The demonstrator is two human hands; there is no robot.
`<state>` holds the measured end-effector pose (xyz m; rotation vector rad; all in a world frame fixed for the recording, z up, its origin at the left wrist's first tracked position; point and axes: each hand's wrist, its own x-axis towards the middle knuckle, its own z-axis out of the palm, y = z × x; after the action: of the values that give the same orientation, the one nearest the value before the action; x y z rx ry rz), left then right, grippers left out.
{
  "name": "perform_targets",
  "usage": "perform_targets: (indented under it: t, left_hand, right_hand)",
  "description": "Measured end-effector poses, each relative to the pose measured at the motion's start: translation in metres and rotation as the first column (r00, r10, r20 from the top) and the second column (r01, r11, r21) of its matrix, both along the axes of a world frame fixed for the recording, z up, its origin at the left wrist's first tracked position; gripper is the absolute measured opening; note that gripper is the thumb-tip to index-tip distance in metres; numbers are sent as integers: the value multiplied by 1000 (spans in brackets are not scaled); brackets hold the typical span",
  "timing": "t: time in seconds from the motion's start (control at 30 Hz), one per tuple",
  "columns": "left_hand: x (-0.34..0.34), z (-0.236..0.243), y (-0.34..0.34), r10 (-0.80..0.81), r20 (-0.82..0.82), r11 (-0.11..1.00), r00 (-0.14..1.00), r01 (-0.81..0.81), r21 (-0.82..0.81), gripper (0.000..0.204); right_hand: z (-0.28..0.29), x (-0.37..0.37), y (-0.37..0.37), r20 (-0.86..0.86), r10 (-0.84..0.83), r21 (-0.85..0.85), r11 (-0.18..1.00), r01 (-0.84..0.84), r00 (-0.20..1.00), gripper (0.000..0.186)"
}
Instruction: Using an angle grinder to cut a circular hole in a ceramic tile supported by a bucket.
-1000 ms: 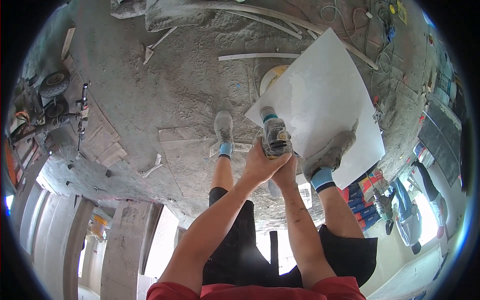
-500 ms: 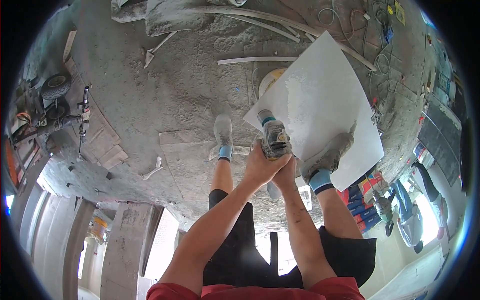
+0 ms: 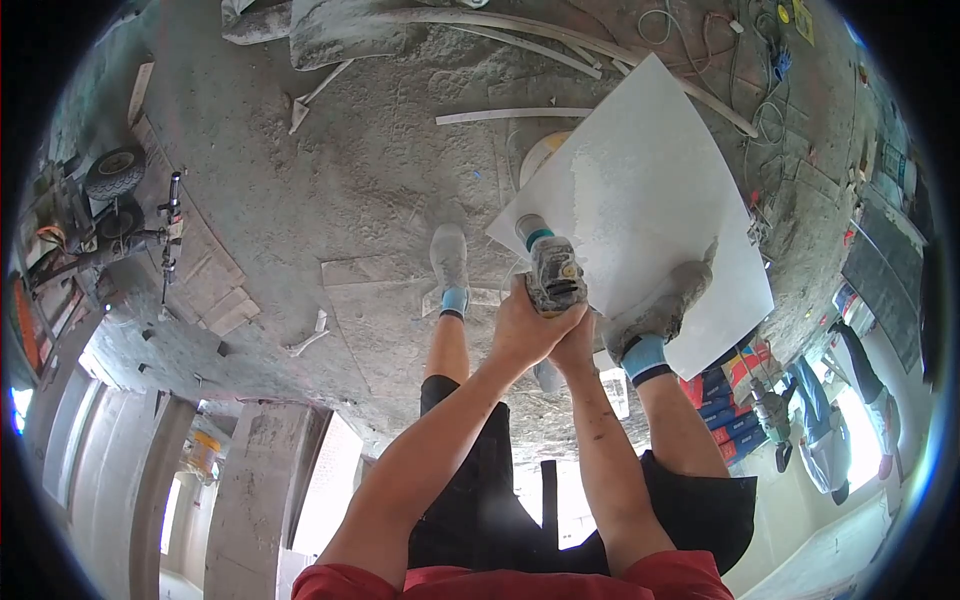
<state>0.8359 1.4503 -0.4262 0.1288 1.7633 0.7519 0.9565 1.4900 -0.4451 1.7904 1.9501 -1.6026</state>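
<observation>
Power tool (image 3: 557, 272), chunky, grey-caked, w/ teal collar (image 3: 540, 237), seen over L corner of smooth, flat, pale board (image 3: 665, 190); L hand (image 3: 524, 328) & R hand (image 3: 573, 346) clamped together round its rear. Work looks part-done: ragged-edged patch (image 3: 588, 185) nr tool, rest of board prob. left. Concrete floor (image 3: 330, 170): rough, dusty.

wide fisheye head cam, l. side, dwnwd

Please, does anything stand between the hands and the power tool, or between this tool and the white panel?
Nothing visible does. The left hand and right hand grip the power tool, seen against the left corner of the white panel. The right shoe, over the panel, is beside the tool.
</observation>
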Motion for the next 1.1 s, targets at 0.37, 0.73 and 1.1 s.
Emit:
perform_targets:
  t: [0.37, 0.73, 1.1]
  left_hand:
    - [5, -7, -6, 15, -11, 999, 1000, -14, 33, 85]
    - [-2, -6, -9, 32, 60, 999, 998, -33, 15, 85]
    - [-3, -11, -12, -76, -9, 997, 997, 76, 12, 92]
  right_hand:
    - [3, -3, -4, -22, -36, 6, 999, 36, 999, 49]
    - [10, -8, 1, 48, 57, 18, 998, -58, 997, 67]
    - [1, -3, -13, -15, -2, 52, 999, 3, 1000, 56]
